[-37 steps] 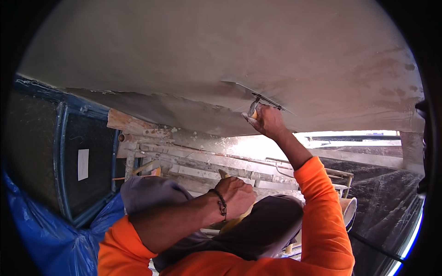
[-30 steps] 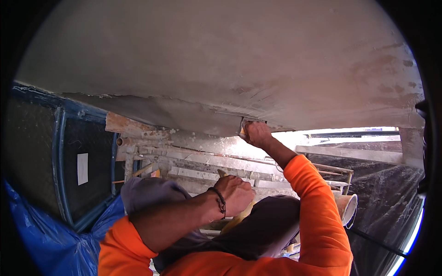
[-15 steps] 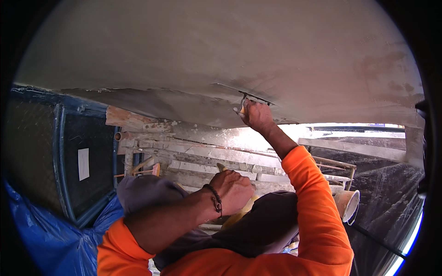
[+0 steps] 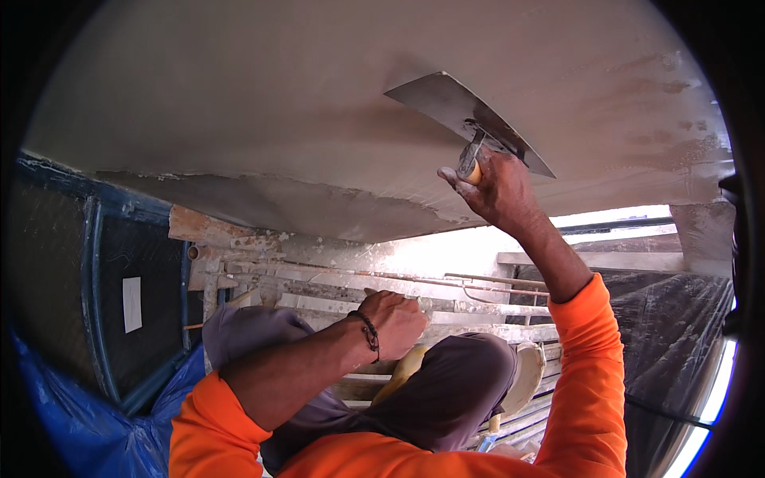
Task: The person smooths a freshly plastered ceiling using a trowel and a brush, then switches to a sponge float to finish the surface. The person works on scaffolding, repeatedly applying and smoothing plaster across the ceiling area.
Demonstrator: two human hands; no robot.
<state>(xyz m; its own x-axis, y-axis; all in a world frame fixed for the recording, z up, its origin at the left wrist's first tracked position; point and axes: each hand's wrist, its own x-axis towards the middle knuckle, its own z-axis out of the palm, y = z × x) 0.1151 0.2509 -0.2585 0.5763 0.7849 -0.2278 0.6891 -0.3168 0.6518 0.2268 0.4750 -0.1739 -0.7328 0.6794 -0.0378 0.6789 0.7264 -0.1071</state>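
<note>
My right hand (image 4: 504,190) is closed round the handle of a plastering trowel (image 4: 458,103). The trowel's broad steel blade slants over a grey plastered surface (image 4: 279,88), its upper left edge tilted off the plaster. Below the trowel, a ragged edge separates the smooth coat from a darker strip (image 4: 263,199). Over my lap, my left hand (image 4: 390,325) is closed, knuckles up, with a dark braided bracelet (image 4: 370,334) at the wrist. What its fingers hold, if anything, is hidden. A yellow thing (image 4: 402,370) shows beneath that hand, between my legs.
Splattered boards and poles (image 4: 319,279) run across below the plastered surface. A bucket (image 4: 527,374) stands beside my right knee. Blue-framed dark panels (image 4: 135,263) and a blue plastic sheet (image 4: 88,406) lie to the left. Dark sheeting (image 4: 661,342) hangs at the right.
My right hand has carried the trowel up and to the right, and its blade now shows broad face instead of a thin edge. My left hand stays closed over my lap.
</note>
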